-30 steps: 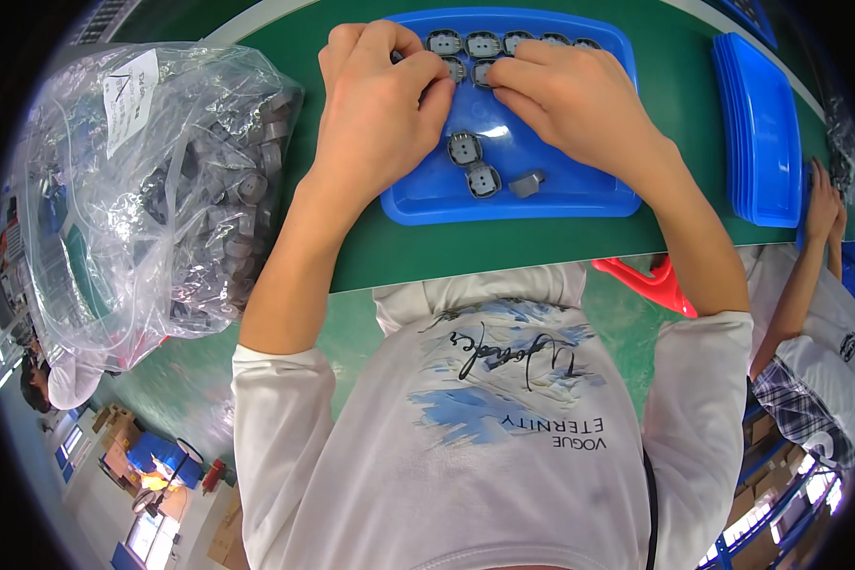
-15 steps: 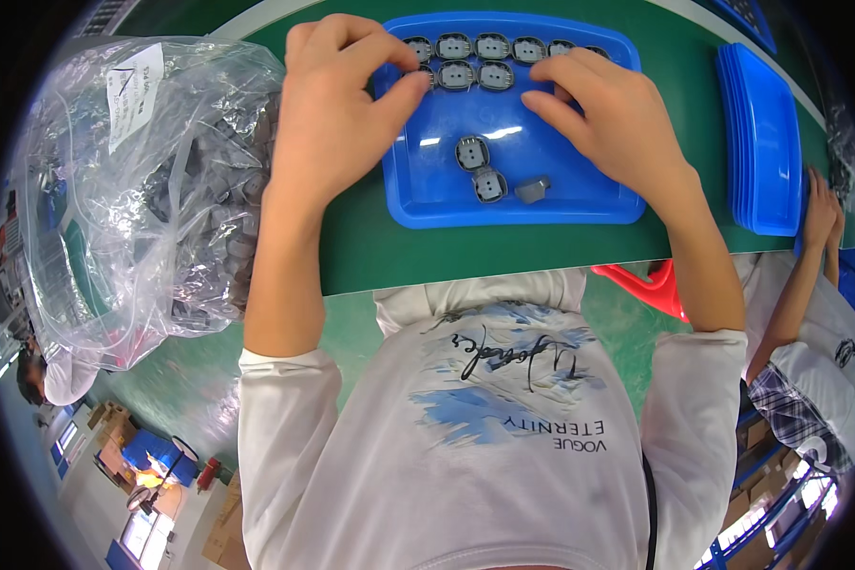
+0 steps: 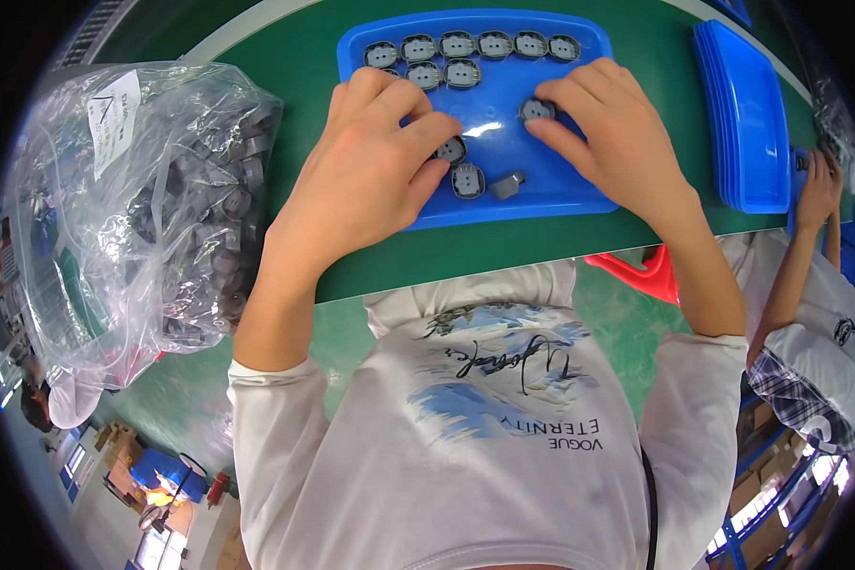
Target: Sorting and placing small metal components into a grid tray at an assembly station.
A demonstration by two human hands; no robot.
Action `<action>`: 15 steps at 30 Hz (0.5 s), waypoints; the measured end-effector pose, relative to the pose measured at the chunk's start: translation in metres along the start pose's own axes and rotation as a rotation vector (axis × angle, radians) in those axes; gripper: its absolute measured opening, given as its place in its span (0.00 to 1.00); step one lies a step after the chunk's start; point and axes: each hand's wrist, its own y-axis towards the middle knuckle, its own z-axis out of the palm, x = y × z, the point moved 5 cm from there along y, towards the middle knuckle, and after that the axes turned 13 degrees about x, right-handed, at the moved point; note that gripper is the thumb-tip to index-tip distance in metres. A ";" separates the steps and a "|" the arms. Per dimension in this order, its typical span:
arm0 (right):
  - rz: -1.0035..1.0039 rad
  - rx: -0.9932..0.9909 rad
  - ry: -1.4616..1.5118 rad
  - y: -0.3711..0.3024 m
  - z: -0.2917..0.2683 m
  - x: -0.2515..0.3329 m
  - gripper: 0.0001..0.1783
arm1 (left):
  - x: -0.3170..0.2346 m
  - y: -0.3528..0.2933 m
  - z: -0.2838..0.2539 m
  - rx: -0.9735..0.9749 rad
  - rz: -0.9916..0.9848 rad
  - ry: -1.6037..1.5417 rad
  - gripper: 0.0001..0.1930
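Note:
My right hand (image 3: 610,133) pinches a small grey rounded plastic housing (image 3: 536,110) between thumb and fingers, over the right side of the blue tray (image 3: 594,201). My left hand (image 3: 375,166) has thumb and forefinger closed on another grey housing (image 3: 453,149) at the tray's left side. Just below that one lies a loose grey housing (image 3: 467,180), open face up. A grey piece turned on its side (image 3: 507,184) rests to its right. Along the tray's far side several housings (image 3: 457,45) stand in a row, with a shorter second row (image 3: 462,73) partly hidden by my left hand.
A clear plastic bag (image 3: 161,209) full of grey parts stands at the left. Stacked blue trays (image 3: 746,123) sit at the right on the green table (image 3: 370,271). Something red (image 3: 641,274) is below the table edge. Another person's hands (image 3: 820,190) are at the far right.
Both hands have come nearer from the far rows. The left now grips one of the loose housings, and the right holds a housing over the tray. The view has shifted slightly.

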 end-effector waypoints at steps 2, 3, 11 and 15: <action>0.049 -0.071 -0.032 0.002 0.000 0.000 0.15 | 0.002 -0.002 0.001 -0.015 -0.011 0.003 0.17; 0.066 -0.098 -0.009 0.002 -0.002 0.000 0.13 | 0.003 -0.002 0.000 -0.029 -0.020 0.003 0.17; -0.051 -0.103 0.039 0.012 0.004 0.000 0.09 | 0.005 -0.003 0.001 -0.036 -0.039 -0.025 0.16; -0.126 -0.109 0.002 0.024 -0.006 0.006 0.08 | 0.007 -0.004 0.002 -0.025 -0.050 -0.050 0.16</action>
